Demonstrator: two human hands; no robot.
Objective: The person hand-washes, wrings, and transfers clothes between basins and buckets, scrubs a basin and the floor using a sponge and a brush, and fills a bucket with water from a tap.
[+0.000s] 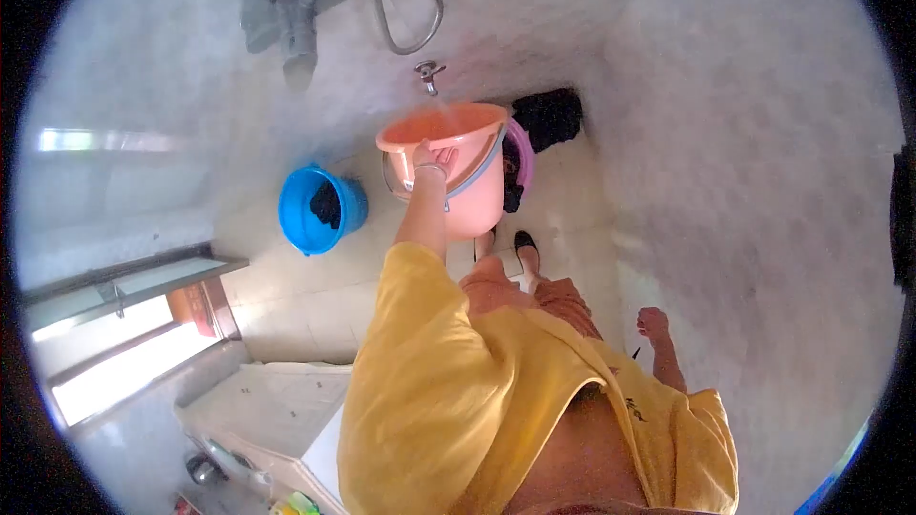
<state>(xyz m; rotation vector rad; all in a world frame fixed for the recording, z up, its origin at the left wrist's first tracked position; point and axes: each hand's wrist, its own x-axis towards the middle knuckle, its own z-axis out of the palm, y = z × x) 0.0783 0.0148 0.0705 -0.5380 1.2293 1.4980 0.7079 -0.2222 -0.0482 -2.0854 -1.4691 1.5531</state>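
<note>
My left hand holds the rim of a peach-orange bucket, with its fingers bent at the near side. The bucket is tilted and stands under a small wall tap. A faint stream of water runs from the tap into the bucket. The bucket's grey handle hangs down along its side. My right hand is out to the right in a loose fist, away from the bucket, and nothing shows in it. A small dark thing beside that forearm is too small to name.
A blue bucket with dark cloth stands left. Behind the peach bucket are a pink basin and black cloth. A shower mixer with its hose is on the wall. A window stands open at lower left.
</note>
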